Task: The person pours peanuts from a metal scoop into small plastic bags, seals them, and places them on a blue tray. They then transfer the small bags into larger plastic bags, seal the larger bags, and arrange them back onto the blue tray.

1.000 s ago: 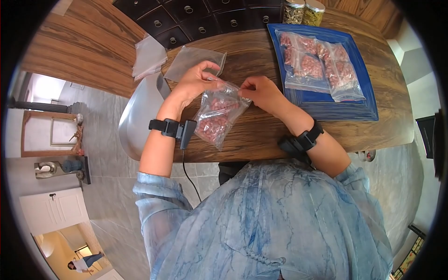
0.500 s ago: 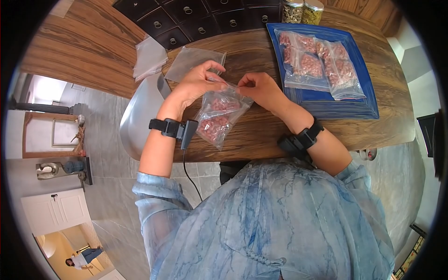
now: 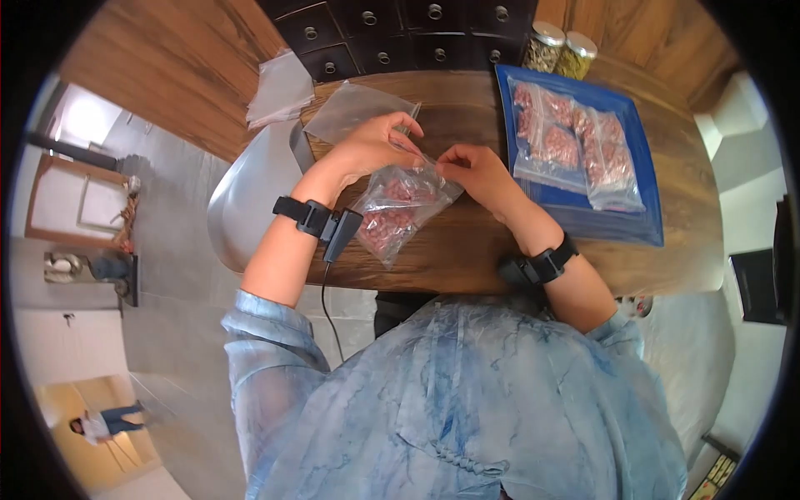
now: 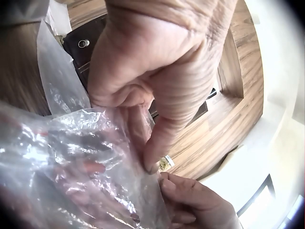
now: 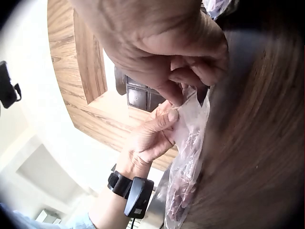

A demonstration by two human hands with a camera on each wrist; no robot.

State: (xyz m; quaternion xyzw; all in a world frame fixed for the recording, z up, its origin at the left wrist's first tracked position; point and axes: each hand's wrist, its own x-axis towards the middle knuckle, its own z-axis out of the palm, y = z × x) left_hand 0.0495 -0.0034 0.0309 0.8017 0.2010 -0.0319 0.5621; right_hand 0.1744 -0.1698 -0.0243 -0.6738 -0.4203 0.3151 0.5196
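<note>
A clear plastic bag with small red pieces inside lies near the table's front edge, its top edge raised between both hands. The left hand pinches that top edge at its left part; in the left wrist view the thumb and a finger of the left hand grip the film. At the right end of the same edge, the right hand pinches the plastic with thumb and fingertips. From the right wrist view, the right hand is close beside the left, the bag hanging below.
On the right, a blue tray bears several filled bags. Two lidded jars and a dark drawer cabinet stand at the back. Empty clear bags and a silvery curved object are at the left. A person appears far off.
The head view has shifted and tilted, so the table and tray appear lower. Both hands keep their hold on the bag's top edge, with little visible movement.
</note>
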